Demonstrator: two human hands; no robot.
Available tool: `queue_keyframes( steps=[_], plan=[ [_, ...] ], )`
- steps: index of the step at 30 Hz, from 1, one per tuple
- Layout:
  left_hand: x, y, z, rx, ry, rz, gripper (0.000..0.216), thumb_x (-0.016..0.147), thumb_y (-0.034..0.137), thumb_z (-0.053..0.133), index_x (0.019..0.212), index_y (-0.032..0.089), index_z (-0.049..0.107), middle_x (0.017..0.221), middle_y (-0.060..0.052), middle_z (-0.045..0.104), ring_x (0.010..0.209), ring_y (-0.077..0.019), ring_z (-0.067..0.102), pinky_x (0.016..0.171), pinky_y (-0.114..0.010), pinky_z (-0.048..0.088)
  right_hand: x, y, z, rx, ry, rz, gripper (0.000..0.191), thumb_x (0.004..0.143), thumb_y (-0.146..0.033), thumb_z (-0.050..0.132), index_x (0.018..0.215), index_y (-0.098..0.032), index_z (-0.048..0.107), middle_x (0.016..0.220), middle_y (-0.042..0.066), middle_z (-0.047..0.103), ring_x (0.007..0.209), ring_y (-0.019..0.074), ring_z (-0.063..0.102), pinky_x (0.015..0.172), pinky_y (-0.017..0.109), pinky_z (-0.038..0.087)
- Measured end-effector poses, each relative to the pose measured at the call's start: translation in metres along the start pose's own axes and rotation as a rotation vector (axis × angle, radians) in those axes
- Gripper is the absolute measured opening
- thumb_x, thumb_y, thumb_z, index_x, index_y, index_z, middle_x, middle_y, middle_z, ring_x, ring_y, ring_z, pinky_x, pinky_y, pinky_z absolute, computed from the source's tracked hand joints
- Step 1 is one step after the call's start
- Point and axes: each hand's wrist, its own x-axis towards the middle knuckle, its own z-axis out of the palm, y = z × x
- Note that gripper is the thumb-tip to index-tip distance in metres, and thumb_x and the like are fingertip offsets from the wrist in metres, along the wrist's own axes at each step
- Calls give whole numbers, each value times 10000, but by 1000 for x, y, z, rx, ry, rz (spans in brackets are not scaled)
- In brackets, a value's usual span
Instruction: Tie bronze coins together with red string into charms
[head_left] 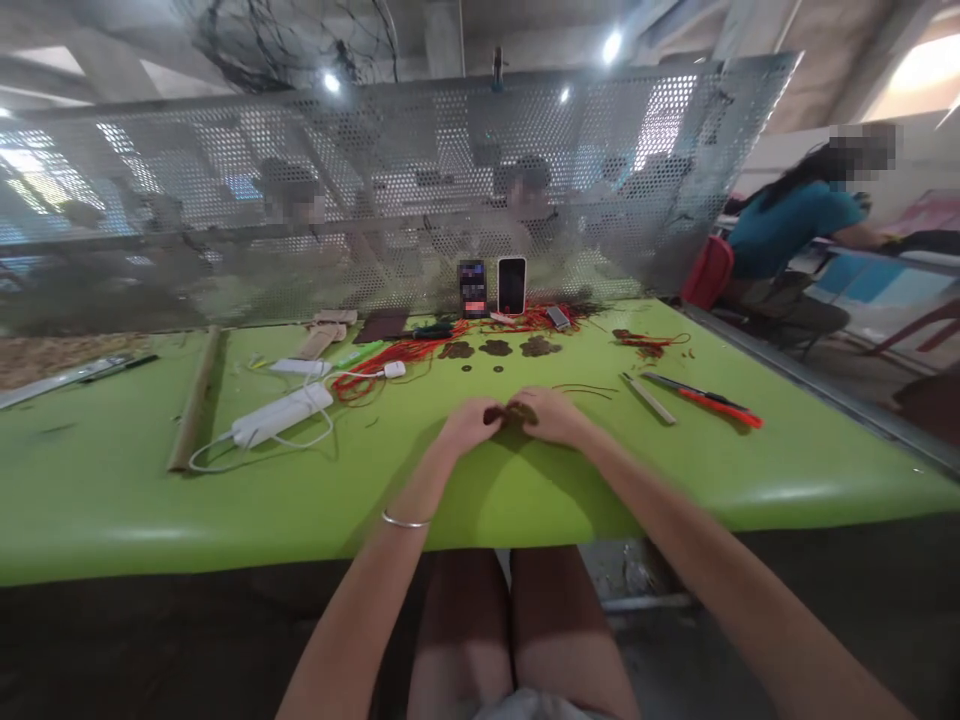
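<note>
Over the green tabletop (480, 490), my left hand (471, 424) and my right hand (556, 415) meet, both with fingers pinched. Between them is a small brown piece (520, 411) that looks flat and thin; fingers cover part of it, and its exact kind cannot be made out. Just beyond lie two small dark discs with holes (499, 369). Behind those sit several brown scallop-edged flat pieces (496, 347). Two thin dark cords (585, 389) rest beside my right hand.
Right of my hands lie a pale stick-like tool (649, 398) and an orange-handled cutter (720, 408). To the left are red cords (390, 362), a white power strip (283, 412) and a tube (196, 400). Two phones (511, 286) lean against the perforated metal screen (420, 200).
</note>
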Motion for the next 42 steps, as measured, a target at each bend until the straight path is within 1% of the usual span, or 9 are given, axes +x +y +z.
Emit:
queue_keyframes(
  steps=[3,7,10,16,22,26,33,38,42],
  plan=[
    [1,-1,4,-25,43,-15,187,808,194,536,908,199,695,895,-28,708,801,-163,634,757,-278,492,-1,4,4,-18,24,24,261,717,-53,559,926,-151,681,917,89,686,856,215,610,797,344,471],
    [1,1,7,-24,94,-30,184,794,193,547,892,195,702,905,-51,705,820,-190,632,779,-317,493,0,2,6,-33,126,53,269,814,-60,488,1012,-140,651,990,98,681,926,209,601,848,365,456],
    [1,2,8,-26,110,-29,181,790,197,551,888,188,702,882,-61,700,784,-192,630,750,-323,499,2,-3,5,-36,190,29,218,852,-96,494,991,-156,652,986,74,681,946,197,589,876,359,446],
    [2,-2,11,-32,103,-29,156,774,222,576,868,177,691,819,-55,682,697,-167,609,675,-295,496,0,-6,1,-7,269,-32,145,839,-107,552,904,-160,670,920,61,678,910,186,575,853,326,462],
    [5,-2,13,-75,81,-52,176,783,297,590,846,163,685,783,-60,682,650,-157,598,630,-286,488,-1,-7,0,8,364,-27,204,864,-126,485,976,-188,643,1104,95,593,1052,219,505,861,365,458],
    [8,-3,15,-106,90,-71,150,779,276,593,821,165,686,718,-44,677,627,-150,583,622,-277,474,-3,-9,-3,-31,473,-30,182,781,-74,477,904,-159,579,967,112,554,967,227,493,796,356,453],
    [8,0,13,-183,122,-95,164,797,261,576,882,165,679,823,-48,704,712,-150,618,694,-278,491,-6,-11,-2,3,227,-42,90,741,-122,546,816,-172,546,767,37,572,718,161,500,631,269,411],
    [7,2,10,-213,132,-99,164,788,269,578,868,164,676,807,-50,699,701,-155,616,687,-290,495,-3,-6,4,-9,176,-3,175,806,-159,529,967,-156,599,925,83,632,875,191,545,748,308,437],
    [7,2,10,-236,131,-89,150,783,247,565,838,161,676,785,-45,692,686,-144,606,683,-284,492,-2,-1,6,-17,135,29,192,824,-194,551,991,-149,631,954,99,644,910,210,551,809,346,442]
  ],
)
